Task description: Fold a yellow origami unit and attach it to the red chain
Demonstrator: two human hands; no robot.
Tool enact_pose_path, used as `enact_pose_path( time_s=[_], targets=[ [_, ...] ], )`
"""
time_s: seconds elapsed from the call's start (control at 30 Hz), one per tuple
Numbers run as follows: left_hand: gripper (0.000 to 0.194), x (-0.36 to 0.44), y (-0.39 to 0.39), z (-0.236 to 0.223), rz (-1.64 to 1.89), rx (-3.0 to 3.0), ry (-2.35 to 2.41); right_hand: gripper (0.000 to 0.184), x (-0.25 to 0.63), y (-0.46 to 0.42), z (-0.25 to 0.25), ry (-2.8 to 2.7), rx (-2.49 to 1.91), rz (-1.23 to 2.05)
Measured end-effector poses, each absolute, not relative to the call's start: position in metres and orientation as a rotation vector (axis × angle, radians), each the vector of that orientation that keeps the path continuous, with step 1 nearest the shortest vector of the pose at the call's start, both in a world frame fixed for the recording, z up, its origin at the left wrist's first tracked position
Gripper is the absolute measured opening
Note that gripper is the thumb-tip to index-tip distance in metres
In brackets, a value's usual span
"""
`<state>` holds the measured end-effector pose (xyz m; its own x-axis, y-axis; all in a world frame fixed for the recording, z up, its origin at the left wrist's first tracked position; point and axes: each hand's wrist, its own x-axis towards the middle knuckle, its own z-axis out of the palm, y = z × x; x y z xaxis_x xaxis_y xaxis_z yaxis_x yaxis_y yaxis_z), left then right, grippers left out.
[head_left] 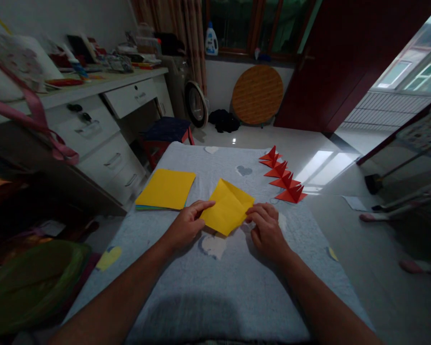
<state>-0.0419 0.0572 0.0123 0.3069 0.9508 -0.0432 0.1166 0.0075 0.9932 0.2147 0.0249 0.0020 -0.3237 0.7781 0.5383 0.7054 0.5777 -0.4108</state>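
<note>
A creased yellow sheet of origami paper [227,211] is held just above the cloth, turned so that one corner points away from me. My left hand [191,221] pinches its left corner between thumb and fingers. On the opposite side, my right hand [267,225] grips the right corner with curled fingers. To the left lies a stack of square paper [167,188], yellow on top with blue and green edges beneath. Several folded red paper pieces [285,179] with pointed tips stand in a row at the far right of the table.
A pale blue cloth with heart patterns covers the table [215,297]. Beyond its far left corner stands a dark-topped stool [170,129]. A white desk [93,120] is at the left, and a green basket [32,282] sits low beside the table.
</note>
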Motion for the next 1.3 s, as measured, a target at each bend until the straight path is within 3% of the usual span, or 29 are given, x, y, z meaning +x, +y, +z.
enact_pose_path(
  time_s=[0.1,0.23,0.73,0.93,1.3],
  targets=[
    [0.069,-0.043,0.055,0.01,0.914,1.443,1.038,0.043,0.209,0.018,0.006,-2.18,-1.117,0.204],
    [0.072,-0.042,0.054,0.009,0.946,1.607,1.068,0.034,0.203,0.012,0.01,-2.207,-1.077,0.227],
    [0.064,-0.042,0.05,0.006,0.899,1.703,0.991,0.022,0.214,0.025,0.001,-2.124,-1.177,0.123],
    [0.062,-0.046,0.055,0.0,0.772,2.129,1.15,0.029,0.216,0.026,-0.002,-2.127,-1.152,0.235],
    [0.054,-0.047,0.055,-0.002,0.715,2.214,1.155,0.038,0.214,0.024,-0.004,-2.208,-1.177,0.393]
  ],
)
